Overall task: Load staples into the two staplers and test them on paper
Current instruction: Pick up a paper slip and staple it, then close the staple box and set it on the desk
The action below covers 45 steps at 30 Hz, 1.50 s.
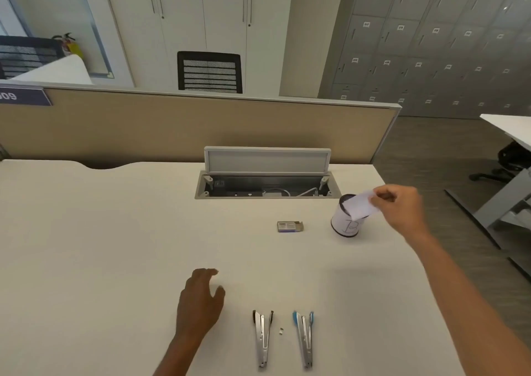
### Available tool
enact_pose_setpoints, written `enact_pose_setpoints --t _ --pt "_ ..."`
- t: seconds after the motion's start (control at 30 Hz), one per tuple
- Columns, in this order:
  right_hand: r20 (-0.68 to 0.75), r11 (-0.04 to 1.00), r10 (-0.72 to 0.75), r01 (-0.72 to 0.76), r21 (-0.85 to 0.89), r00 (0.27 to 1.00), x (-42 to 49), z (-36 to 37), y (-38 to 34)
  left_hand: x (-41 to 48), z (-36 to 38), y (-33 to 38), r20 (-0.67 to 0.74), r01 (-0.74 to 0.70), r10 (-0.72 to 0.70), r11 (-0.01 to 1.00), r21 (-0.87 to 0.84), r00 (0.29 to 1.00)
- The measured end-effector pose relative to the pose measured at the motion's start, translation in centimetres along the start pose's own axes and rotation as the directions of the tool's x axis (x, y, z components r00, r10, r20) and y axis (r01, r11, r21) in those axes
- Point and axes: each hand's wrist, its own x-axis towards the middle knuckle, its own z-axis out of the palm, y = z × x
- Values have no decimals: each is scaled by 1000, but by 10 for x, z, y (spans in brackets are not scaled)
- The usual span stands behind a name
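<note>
Reaching to the far right of the bench (86,232), the right hand (399,206) is seen pinching a white paper slip (360,204), whose lower end is dipped into a cup (346,223) marked B. The left hand (199,301) is held slack and grasps nothing. At the near edge a black-tipped stapler (263,338) and a blue-tipped stapler (304,338) are laid open side by side, a staple scrap (281,330) between them. A staple box (289,226) is set left of the cup.

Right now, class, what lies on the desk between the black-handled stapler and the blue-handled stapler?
In the head view, one small pale scrap, perhaps a short strip of staples, lies between the black-handled stapler and the blue-handled stapler, touching neither.
</note>
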Motion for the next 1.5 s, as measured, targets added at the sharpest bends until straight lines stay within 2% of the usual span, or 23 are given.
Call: enact_pose_setpoints --t 0.1,0.27,0.43,0.57,0.77,0.87,0.97,1.1,1.23,1.4,1.47,1.5 --pt "-44 987 -55 47 -154 998 34 -2 14 4 10 -9 17 -3 1 987 158 1000" --pt "68 942 -43 64 -330 997 65 23 28 3 23 -21 47 -28 18 973 230 999" --pt "151 886 22 51 -461 988 74 50 42 3 24 -27 19 -42 38 976 215 999" --pt "177 870 124 -21 -493 976 74 63 53 6 25 -30 49 -25 15 977 214 999" --pt "251 820 183 -6 -572 950 77 69 63 6 30 -30 28 26 -32 983 182 999" --pt "199 856 128 -7 -517 971 75 68 58 7 32 -32 16 18 -21 984 180 1000" --pt "76 954 15 8 -299 997 51 73 45 8 31 -31 22 -2 -2 980 197 1000" --pt "72 992 -91 97 -83 993 -12 97 24 12 29 -30 30 0 -7 972 236 1000" --pt "182 982 -151 169 -89 972 -62 123 12 23 30 -19 34 -41 35 976 212 999" --pt "315 941 -220 286 -181 923 -98 150 16 42 36 13 0 -187 190 966 176 982" --pt "331 940 -186 265 -213 925 -104 159 22 50 39 24 18 -231 232 956 178 973" --pt "324 953 -127 206 -221 937 -105 162 26 54 42 27 38 -244 242 953 181 970"
